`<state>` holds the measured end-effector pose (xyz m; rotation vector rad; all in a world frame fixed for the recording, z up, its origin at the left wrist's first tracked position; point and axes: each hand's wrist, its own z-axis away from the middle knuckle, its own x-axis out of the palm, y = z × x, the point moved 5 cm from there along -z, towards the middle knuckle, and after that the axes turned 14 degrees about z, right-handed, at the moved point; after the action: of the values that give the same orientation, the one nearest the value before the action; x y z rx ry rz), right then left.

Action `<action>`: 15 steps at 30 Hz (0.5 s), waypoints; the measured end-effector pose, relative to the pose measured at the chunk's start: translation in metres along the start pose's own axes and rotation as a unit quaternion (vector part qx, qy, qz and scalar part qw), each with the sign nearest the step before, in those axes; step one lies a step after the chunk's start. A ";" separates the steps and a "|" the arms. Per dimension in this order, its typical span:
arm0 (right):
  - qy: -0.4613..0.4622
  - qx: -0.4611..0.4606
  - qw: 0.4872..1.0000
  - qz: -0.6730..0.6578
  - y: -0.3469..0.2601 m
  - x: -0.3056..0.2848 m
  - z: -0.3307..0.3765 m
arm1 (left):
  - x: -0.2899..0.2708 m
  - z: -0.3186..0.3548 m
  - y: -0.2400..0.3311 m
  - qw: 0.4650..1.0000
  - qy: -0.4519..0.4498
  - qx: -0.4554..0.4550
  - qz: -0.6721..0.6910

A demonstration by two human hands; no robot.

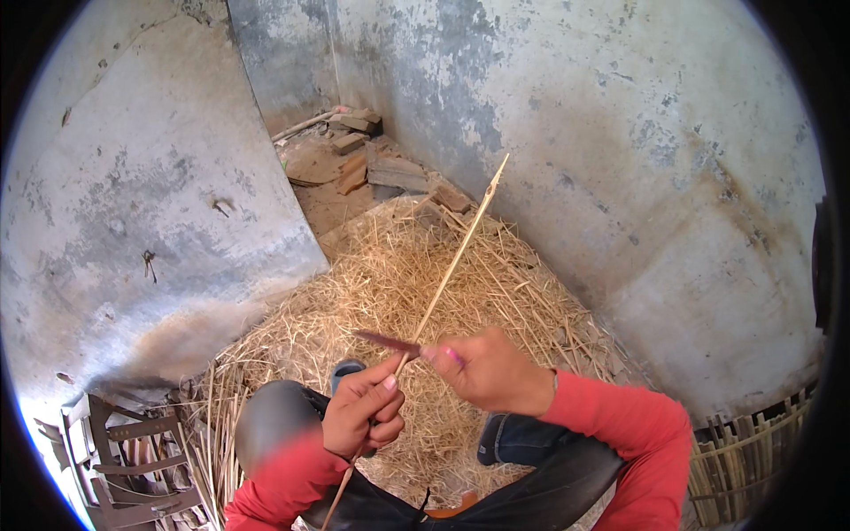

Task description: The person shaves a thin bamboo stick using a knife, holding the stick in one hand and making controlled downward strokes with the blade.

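My left hand is closed round a long, thin pale strip that looks like split bamboo. The strip slants up and away to the right, with a frayed far tip. Its lower end passes below my left hand toward my lap. My right hand grips a knife whose handle is hidden in the fist. The dark reddish-brown knife blade points left and lies across the strip just beyond my left fingertips. My right thumb lies along the tool near the strip.
A heap of straw-coloured shavings covers the floor past my knees. Broken bricks lie in the far corner between worn plaster walls. A dark chair-like frame stands at lower left, a slatted basket at lower right.
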<state>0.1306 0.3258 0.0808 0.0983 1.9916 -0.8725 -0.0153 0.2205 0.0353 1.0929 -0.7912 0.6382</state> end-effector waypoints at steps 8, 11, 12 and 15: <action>0.043 0.010 0.999 -0.027 0.002 -0.008 -0.004 | -0.001 -0.002 0.002 0.998 -0.041 0.013 0.036; 0.065 -0.017 0.997 0.038 -0.010 -0.011 -0.002 | -0.002 0.000 0.002 0.998 -0.037 0.010 0.042; 0.034 -0.012 0.998 0.051 -0.014 -0.005 0.000 | -0.003 0.001 0.002 0.999 -0.028 0.002 0.045; -0.024 0.002 0.997 0.072 -0.013 0.004 0.002 | -0.002 0.002 0.000 0.998 -0.026 -0.018 0.048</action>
<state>0.1242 0.3139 0.0839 0.2183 1.9134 -0.7788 -0.0172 0.2185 0.0345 1.0479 -0.9010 0.6754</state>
